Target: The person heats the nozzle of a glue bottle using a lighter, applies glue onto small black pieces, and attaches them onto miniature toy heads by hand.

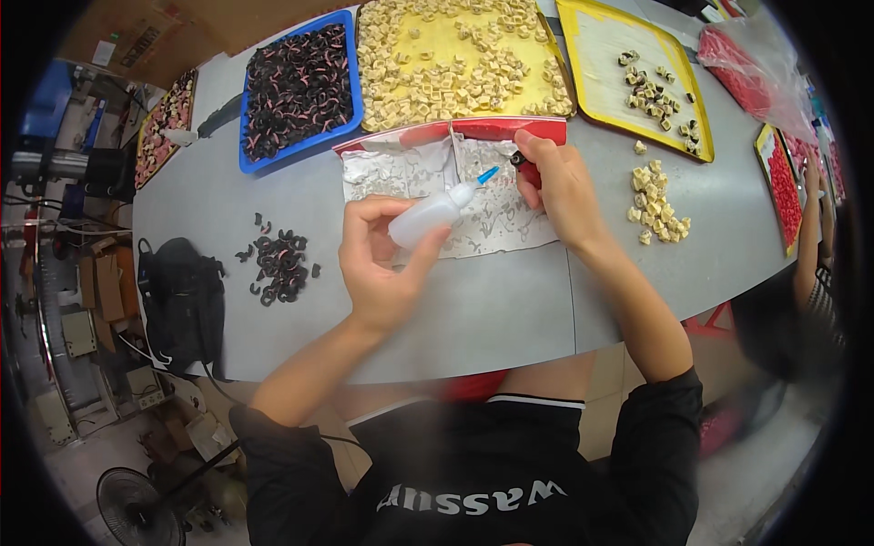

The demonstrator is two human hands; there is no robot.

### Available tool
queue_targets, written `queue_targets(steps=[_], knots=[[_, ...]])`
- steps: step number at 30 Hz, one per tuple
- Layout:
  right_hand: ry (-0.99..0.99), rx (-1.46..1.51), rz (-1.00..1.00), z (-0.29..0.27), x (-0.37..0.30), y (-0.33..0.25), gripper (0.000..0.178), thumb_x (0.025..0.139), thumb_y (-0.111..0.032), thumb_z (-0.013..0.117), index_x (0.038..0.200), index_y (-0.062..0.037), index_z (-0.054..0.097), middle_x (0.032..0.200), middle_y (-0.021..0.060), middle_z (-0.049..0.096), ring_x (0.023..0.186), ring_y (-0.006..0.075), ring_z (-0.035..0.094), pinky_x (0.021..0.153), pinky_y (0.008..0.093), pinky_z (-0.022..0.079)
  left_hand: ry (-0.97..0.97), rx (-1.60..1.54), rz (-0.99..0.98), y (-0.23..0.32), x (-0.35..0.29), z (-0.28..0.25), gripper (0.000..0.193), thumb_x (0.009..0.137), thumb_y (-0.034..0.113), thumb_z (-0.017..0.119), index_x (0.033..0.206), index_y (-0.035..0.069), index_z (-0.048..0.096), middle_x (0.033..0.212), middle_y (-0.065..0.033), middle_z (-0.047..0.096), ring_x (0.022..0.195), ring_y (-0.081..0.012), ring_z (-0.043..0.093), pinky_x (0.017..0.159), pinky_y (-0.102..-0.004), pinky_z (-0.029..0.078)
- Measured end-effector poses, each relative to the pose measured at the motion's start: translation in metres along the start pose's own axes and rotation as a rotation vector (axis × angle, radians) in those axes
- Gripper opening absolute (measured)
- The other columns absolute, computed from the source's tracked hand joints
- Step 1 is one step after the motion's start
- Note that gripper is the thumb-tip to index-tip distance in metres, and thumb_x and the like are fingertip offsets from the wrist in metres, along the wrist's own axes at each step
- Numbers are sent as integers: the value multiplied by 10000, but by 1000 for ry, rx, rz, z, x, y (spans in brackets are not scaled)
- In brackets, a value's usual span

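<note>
Translucent white plastic makes up the squeeze bottle (pixel 424 220) that the left hand (pixel 378 278) grips, fingers wrapped around its body above the grey surface (pixel 492 314), its blue nozzle (pixel 488 175) angled up and rightward. The fingers of the right hand (pixel 566 187) pinch a small dark piece (pixel 518 159), just beyond the nozzle tip, over a stained white sheet (pixel 499 235). The step in hand looks like dispensing onto that piece, between loose piles of black curved bits (pixel 280 266) and cream cube-like parts (pixel 657 207). The next move probably calls for steady alignment and a light squeeze.
</note>
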State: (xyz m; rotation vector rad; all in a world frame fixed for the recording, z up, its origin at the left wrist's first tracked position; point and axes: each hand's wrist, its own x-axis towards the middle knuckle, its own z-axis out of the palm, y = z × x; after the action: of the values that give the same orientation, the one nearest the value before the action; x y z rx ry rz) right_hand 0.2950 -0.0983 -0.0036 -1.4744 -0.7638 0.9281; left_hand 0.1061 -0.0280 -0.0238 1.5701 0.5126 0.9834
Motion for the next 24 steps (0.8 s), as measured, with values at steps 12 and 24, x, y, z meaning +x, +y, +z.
queue_targets(steps=[12,24], knots=[[73,-141,23,6,-2,-2,547,875,-505,376,505,-102,394,444,-23,342,442,75,291,448,255,199,-2,71,45,-2,-1,-1,372,745,-37,702,998,-7,431,965,-117,528,881,-172,588,756,-279,515],[72,-129,-34,6,-4,1,537,891,-485,370,496,-121,367,450,-31,355,434,67,285,434,252,195,-1,56,46,-2,-2,-2,375,740,-28,712,995,-6,438,965,-116,538,902,-177,589,786,-288,501]])
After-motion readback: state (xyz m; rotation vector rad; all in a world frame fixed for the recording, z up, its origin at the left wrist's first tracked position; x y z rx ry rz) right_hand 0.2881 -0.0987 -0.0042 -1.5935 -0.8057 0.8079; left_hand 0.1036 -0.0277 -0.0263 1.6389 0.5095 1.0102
